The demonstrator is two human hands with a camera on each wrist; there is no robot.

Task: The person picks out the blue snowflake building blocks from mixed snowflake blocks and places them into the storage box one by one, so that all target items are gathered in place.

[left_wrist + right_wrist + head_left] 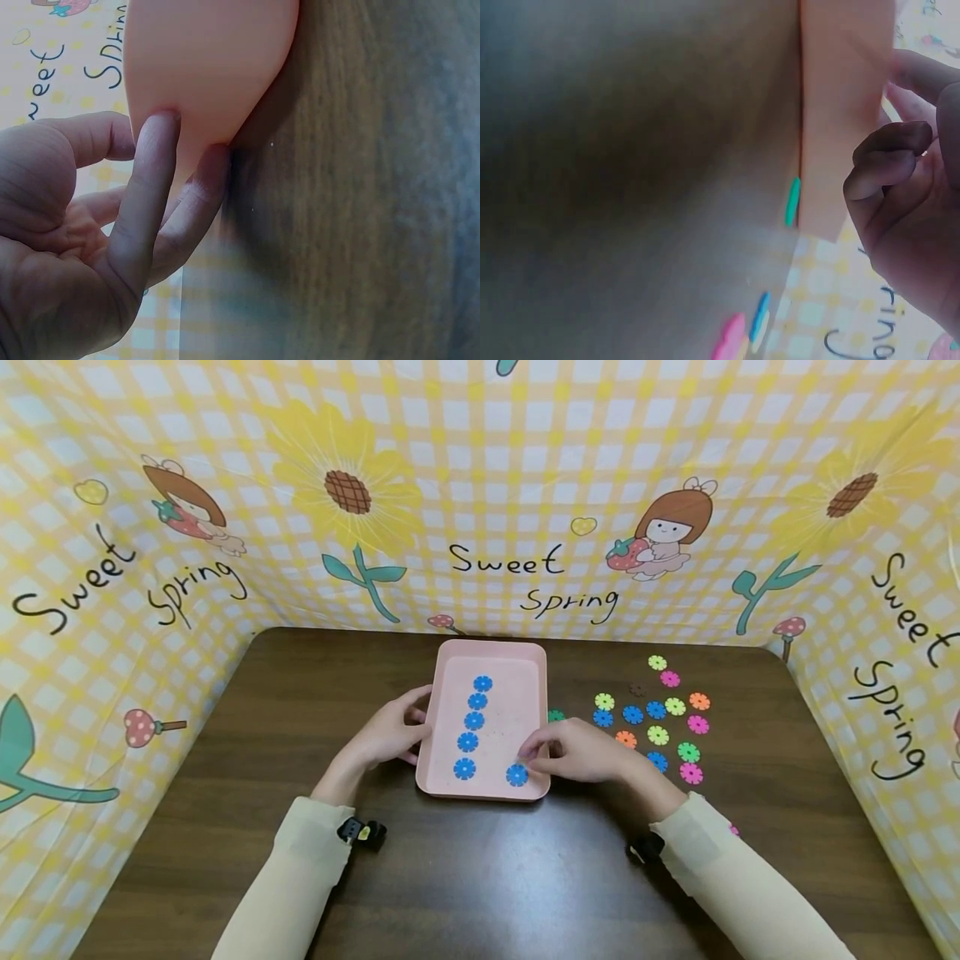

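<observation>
You have the pink tray [498, 693] near the centre of the frame, lying on the dark brown tabletop [262, 735]. Your left hand [390, 727] holds the tray by its left side; in the left wrist view its fingers are bent and spread apart, with fingertips pressed to the outer wall and one at the lower edge. Your right hand [581, 750] reaches over the tray's right side, its thumb and index fingertips close together at the upper right edge of a lone blue disc [517, 775] in the tray's lower right corner. You cannot tell whether those fingertips pinch the disc or only touch it, since the tray's wall hides them in the right wrist view; the fingers that show there are curled.

Inside the tray, left of your right hand, a column of five blue discs [474, 721] runs from the upper middle down to the lower left, each just apart from the next. A green disc [556, 716] lies just beside the tray's right wall. Right of centre in the frame you have a scatter of loose discs [657, 735] in yellow, pink, orange, blue, green and brown. A yellow checked cloth [510, 468] fills the upper part of the frame.
</observation>
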